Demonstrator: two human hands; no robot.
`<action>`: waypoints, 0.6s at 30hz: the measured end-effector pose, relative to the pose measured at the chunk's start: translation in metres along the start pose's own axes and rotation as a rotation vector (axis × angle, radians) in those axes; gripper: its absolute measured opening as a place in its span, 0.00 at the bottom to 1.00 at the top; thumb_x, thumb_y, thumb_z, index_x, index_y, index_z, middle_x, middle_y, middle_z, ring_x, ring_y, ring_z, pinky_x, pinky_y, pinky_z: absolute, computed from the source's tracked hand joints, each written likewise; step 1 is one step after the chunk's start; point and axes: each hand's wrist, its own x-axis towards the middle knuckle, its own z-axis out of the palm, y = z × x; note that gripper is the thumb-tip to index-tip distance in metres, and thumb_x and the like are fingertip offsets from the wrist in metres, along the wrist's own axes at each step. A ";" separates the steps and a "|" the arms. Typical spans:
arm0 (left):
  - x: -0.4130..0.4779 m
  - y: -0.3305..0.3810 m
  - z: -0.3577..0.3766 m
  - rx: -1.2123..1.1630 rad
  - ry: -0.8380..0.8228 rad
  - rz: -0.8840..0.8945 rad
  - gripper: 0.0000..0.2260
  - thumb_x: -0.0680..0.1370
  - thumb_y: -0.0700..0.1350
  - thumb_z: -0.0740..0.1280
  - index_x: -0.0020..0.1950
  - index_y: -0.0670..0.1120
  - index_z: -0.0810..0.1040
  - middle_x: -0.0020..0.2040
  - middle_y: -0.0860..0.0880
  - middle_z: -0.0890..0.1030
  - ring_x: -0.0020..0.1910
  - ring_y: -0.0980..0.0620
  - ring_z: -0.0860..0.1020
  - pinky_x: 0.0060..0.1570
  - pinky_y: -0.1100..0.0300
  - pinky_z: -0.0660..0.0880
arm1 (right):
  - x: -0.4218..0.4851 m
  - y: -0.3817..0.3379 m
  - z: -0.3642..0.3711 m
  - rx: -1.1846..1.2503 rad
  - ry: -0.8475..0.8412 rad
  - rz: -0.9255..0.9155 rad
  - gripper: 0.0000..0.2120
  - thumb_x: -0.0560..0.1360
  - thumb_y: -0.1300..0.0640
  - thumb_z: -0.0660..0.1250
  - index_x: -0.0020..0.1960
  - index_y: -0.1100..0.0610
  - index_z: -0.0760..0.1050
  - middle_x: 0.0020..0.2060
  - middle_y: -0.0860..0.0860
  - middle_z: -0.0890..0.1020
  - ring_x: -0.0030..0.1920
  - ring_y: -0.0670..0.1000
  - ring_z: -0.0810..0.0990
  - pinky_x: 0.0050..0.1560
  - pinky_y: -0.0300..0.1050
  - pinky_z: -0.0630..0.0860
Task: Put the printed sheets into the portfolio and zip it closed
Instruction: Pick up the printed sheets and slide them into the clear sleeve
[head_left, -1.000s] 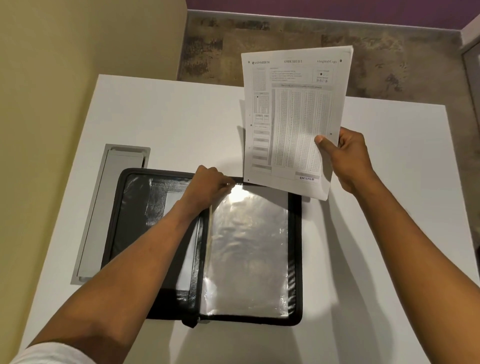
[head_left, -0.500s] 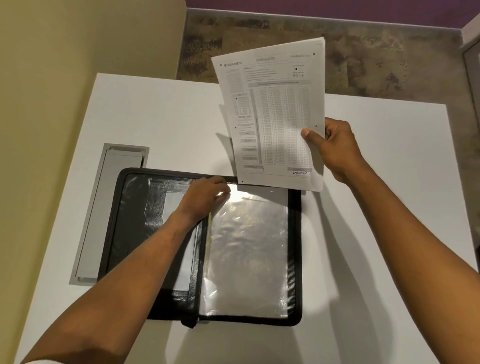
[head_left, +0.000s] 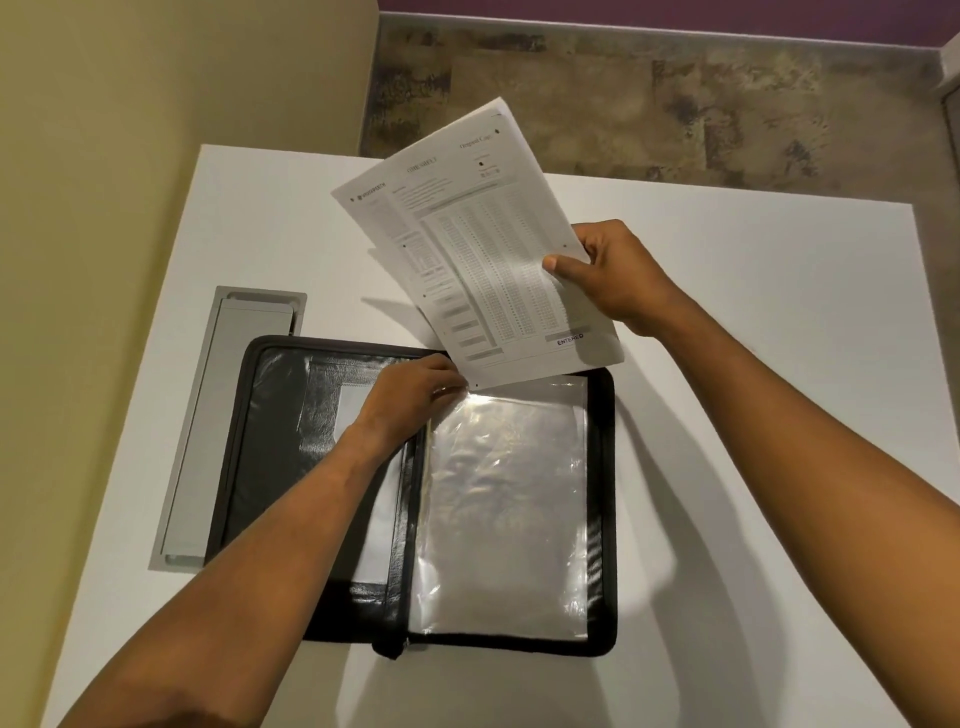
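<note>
Printed sheets (head_left: 483, 249) in right hand (head_left: 615, 275)

Plain white table (head_left: 727, 312) takes up most of the frame. There's a grey metal cable hatch (head_left: 228, 426) set flush into it on the left side, long and narrow. Yellowish-green wall (head_left: 130, 156) fills the upper left. Up top you've got mottled brown-grey floor (head_left: 675, 93), with a strip of purple wall (head_left: 675, 13) along the very top edge.

Single head-worn wide-angle view, looking steeply down and forward, close over a white table (head_left: 727, 312)
</note>
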 end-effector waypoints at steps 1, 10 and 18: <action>0.000 0.000 0.000 -0.004 0.002 -0.004 0.07 0.79 0.51 0.74 0.53 0.52 0.89 0.56 0.58 0.86 0.50 0.58 0.83 0.44 0.68 0.69 | 0.002 0.001 0.002 -0.004 -0.011 0.005 0.11 0.81 0.51 0.69 0.62 0.49 0.83 0.54 0.46 0.86 0.51 0.48 0.86 0.50 0.48 0.83; 0.006 0.010 0.006 -0.013 -0.039 -0.059 0.10 0.80 0.54 0.71 0.59 0.54 0.85 0.57 0.59 0.84 0.47 0.56 0.83 0.44 0.59 0.77 | 0.027 0.027 0.023 0.106 -0.092 0.119 0.09 0.81 0.55 0.70 0.61 0.53 0.83 0.56 0.52 0.87 0.54 0.56 0.87 0.57 0.56 0.84; 0.028 0.064 0.023 -0.071 -0.111 -0.074 0.13 0.79 0.58 0.71 0.58 0.53 0.85 0.54 0.55 0.85 0.53 0.51 0.83 0.50 0.53 0.79 | 0.049 0.063 0.027 0.279 -0.163 0.208 0.15 0.81 0.59 0.70 0.67 0.57 0.81 0.59 0.52 0.86 0.56 0.54 0.87 0.63 0.56 0.82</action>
